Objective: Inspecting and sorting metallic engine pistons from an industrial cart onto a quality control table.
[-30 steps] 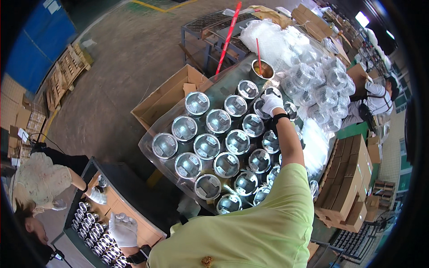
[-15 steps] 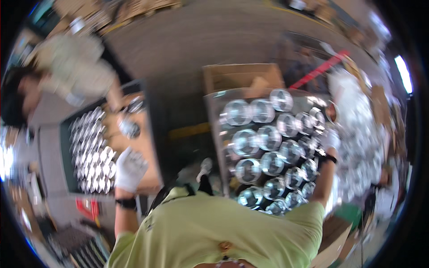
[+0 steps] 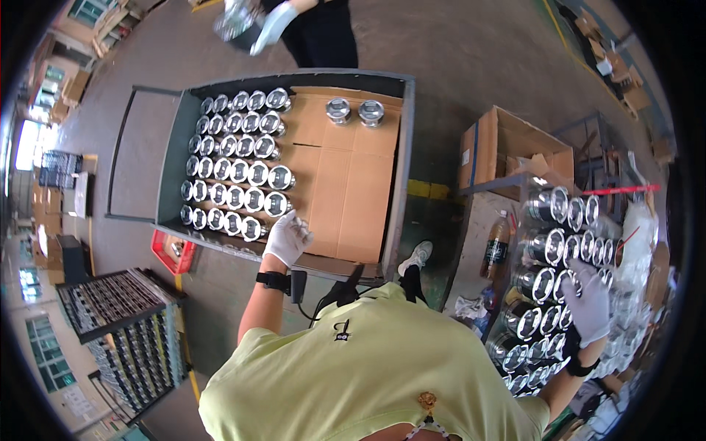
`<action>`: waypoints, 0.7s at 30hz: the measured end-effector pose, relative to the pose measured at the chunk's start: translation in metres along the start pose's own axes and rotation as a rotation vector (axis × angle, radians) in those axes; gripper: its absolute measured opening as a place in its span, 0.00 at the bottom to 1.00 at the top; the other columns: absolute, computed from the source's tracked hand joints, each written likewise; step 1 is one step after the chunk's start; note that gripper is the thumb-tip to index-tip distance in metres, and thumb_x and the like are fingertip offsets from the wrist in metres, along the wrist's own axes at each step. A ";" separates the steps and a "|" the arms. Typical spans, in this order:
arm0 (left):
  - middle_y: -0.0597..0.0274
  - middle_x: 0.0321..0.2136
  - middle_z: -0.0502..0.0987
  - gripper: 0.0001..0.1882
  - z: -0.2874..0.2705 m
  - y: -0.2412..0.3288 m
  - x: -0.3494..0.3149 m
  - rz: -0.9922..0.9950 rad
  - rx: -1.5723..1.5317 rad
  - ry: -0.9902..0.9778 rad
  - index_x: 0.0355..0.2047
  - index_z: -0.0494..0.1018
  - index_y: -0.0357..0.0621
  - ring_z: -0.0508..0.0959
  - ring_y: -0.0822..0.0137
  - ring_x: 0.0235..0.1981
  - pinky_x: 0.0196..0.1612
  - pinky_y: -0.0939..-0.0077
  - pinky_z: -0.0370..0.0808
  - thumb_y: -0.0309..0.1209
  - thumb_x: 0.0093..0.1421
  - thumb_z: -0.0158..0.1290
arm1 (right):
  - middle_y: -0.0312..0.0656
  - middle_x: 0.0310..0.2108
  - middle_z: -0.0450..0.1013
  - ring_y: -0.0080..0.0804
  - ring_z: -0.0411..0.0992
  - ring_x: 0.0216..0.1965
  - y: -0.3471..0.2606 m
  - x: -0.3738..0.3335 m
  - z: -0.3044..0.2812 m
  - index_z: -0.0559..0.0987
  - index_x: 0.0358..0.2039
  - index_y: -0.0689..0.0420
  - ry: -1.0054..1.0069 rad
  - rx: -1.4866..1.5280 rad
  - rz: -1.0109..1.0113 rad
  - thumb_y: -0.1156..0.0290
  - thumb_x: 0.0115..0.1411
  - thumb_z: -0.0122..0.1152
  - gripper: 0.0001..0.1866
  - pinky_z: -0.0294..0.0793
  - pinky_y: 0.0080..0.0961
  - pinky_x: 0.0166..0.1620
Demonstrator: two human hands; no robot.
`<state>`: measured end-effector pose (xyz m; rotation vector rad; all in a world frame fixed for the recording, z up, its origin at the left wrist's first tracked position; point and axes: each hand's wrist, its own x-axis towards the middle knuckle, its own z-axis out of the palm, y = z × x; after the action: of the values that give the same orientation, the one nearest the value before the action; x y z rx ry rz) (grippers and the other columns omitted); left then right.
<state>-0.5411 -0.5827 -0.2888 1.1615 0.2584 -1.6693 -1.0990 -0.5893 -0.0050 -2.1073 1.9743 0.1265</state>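
Person-centred layout
Pistons (image 3: 280,177) are standing in the cart (image 3: 401,184) at 11 o'clock; further pistons (image 3: 544,283) are standing at 2 o'clock.

From my remote seat I see an open cardboard box (image 3: 475,163) at the right, and nearer, a bottle (image 3: 496,250) of brown liquid beside a crumpled white plastic bag (image 3: 471,307). A long red strip (image 3: 625,191) lies near the far right. A yellow stripe (image 3: 428,189) crosses the floor (image 3: 412,37). To my left I make out a red basket (image 3: 184,261), a tall rack (image 3: 140,353) and windows (image 3: 48,353) along the wall.
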 end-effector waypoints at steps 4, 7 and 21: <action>0.66 0.21 0.74 0.11 -0.136 0.037 0.041 0.083 0.158 0.329 0.23 0.71 0.51 0.73 0.67 0.23 0.32 0.69 0.71 0.41 0.58 0.54 | 0.51 0.41 0.75 0.49 0.74 0.42 -0.106 0.041 0.050 0.77 0.45 0.60 -0.164 0.124 -0.237 0.67 0.56 0.59 0.17 0.72 0.40 0.47; 0.58 0.28 0.79 0.13 -0.248 0.036 0.074 0.604 1.141 0.690 0.31 0.77 0.48 0.79 0.58 0.29 0.35 0.63 0.74 0.44 0.57 0.53 | 0.48 0.39 0.77 0.46 0.76 0.40 -0.197 0.097 0.140 0.77 0.43 0.60 -0.303 0.109 -0.388 0.63 0.57 0.57 0.17 0.74 0.40 0.45; 0.58 0.22 0.77 0.14 -0.233 0.046 0.074 0.685 1.760 0.846 0.19 0.78 0.48 0.77 0.58 0.32 0.55 0.58 0.62 0.40 0.55 0.50 | 0.39 0.37 0.76 0.32 0.74 0.40 -0.576 0.284 0.608 0.76 0.41 0.59 -1.091 1.252 0.218 0.71 0.59 0.57 0.10 0.74 0.28 0.44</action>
<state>-0.3712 -0.4965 -0.4491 2.7123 -1.2299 -0.3504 -0.4407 -0.6897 -0.5869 -0.7013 1.0408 0.0321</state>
